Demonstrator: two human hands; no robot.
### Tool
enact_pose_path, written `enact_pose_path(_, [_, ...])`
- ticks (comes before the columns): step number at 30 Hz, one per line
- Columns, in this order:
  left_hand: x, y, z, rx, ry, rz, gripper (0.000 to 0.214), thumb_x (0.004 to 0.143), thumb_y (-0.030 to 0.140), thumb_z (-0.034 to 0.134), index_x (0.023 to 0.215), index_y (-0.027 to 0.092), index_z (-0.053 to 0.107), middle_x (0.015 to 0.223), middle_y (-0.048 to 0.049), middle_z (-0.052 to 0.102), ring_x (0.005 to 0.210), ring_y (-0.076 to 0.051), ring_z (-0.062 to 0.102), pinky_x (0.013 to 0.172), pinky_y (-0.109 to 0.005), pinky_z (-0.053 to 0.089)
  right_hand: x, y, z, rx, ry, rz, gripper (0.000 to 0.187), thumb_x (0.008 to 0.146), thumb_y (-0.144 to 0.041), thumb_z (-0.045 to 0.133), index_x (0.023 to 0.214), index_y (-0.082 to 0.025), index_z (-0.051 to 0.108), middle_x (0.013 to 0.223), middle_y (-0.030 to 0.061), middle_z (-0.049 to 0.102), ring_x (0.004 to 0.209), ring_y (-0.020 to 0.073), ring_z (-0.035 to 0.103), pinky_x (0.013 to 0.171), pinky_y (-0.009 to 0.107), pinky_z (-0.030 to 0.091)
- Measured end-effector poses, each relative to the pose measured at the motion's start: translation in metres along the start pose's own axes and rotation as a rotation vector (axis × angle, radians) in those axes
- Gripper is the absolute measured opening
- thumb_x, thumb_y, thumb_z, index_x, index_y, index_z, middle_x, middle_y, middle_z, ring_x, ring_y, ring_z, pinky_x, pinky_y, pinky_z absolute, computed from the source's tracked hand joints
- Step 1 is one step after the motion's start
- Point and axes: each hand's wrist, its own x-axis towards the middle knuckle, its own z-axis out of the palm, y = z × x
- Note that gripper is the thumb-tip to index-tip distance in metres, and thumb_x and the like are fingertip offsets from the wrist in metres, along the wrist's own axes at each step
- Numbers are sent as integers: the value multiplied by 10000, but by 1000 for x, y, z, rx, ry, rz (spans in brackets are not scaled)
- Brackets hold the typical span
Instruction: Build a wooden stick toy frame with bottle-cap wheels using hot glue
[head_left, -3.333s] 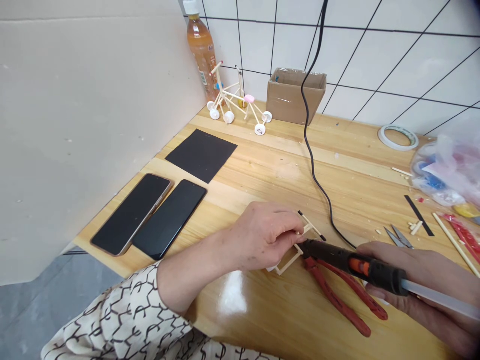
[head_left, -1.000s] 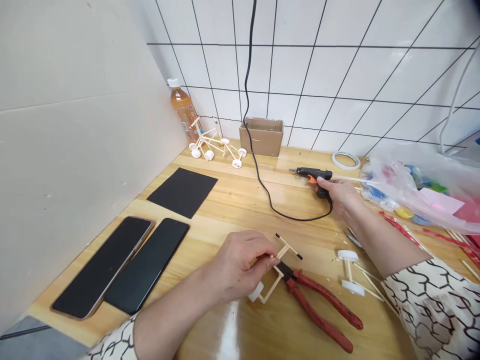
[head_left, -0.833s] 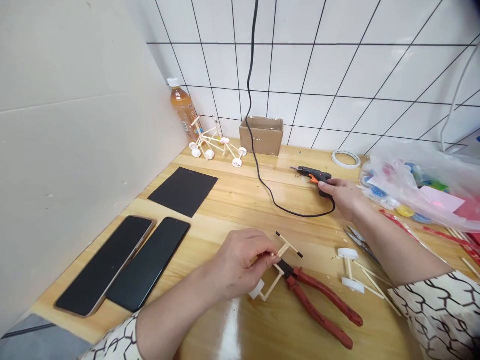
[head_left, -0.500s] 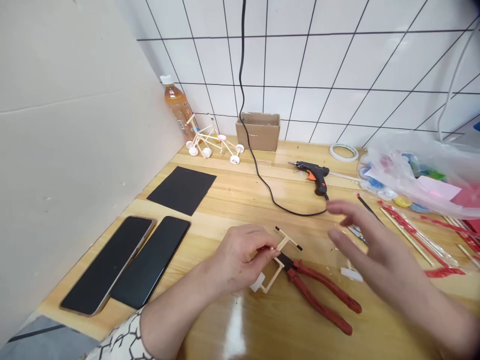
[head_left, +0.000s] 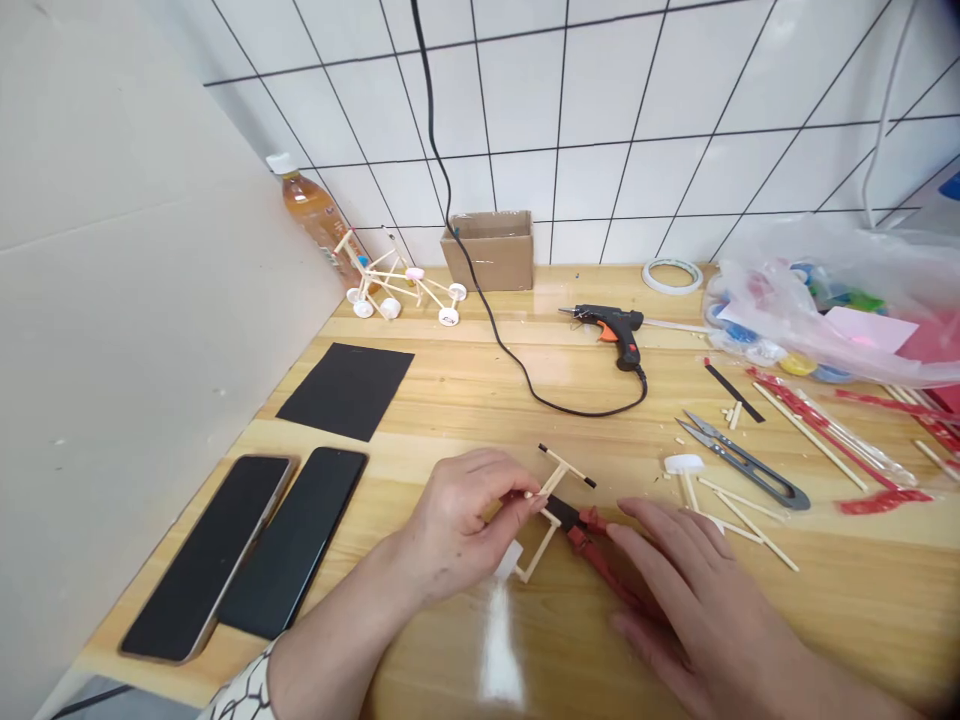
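My left hand (head_left: 476,515) pinches a small frame of thin wooden sticks (head_left: 556,478) between thumb and fingertips. A black-tipped crossbar tops this frame, and a white piece (head_left: 510,560) sits at its lower end. Against the frame lie the dark jaws of red-handled pliers (head_left: 592,550); whether they touch a stick is hard to see. My right hand (head_left: 697,590) is around the pliers' handles, its fingers across the upper one and the thumb on the lower side, hiding most of the grips.
Right of my hands lie thread snips (head_left: 750,465), loose sticks (head_left: 757,530) and a stick with a white disc (head_left: 684,464). Behind are a glue gun (head_left: 619,330), a tape roll (head_left: 673,276), a cardboard box (head_left: 491,255) and a stick tricycle (head_left: 405,285). Phones (head_left: 300,540) lie left.
My right hand has come down from the air onto the pliers' handles, uncovering the snips and sticks. My left hand keeps its pinch on the stick frame. The view has shifted slightly.
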Motion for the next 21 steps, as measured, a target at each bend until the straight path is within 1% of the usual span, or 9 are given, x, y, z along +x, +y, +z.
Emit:
enact_pose_path(4, [1,2,0,2,5,-7,109,832,150,543,747,147,611,643,-20,624,589,-102,554,566,-215,445,2,-3,2,-32,27,-8,383,782,-206,527,1139,-75,567,1106,202,599,997,304,546,809,483,481])
enact_pose_path(8, [1,3,0,-9,10,-12,83,817,140,567,748,139,613,642,-22,623,587,-104,554,565,-217,445,3,-4,6,-30,60,-10,335,822,-210,496,1119,-82,583,1067,181,633,964,294,560,796,469,479])
enact_pose_path(14, [1,2,0,-20,14,-10,15,785,130,611,783,136,625,673,-29,644,604,-110,571,573,-221,458,0,-5,11,-34,42,-13,339,846,-202,464,1140,-67,562,1082,187,633,966,301,564,803,489,458])
enact_pose_path(17, [2,3,0,-25,22,-13,29,774,127,624,797,141,631,690,-32,657,617,-114,586,584,-225,475,-1,-6,14,-47,51,-5,342,847,-197,462,1147,-64,559,1091,186,634,978,306,562,821,501,442])
enact_pose_path(21, [2,4,-2,-49,24,-39,49,769,133,630,814,151,639,707,-36,666,625,-118,593,585,-230,487,-1,-6,13,-46,71,4,327,851,-200,451,1125,-72,575,1076,180,644,965,294,574,817,490,441])
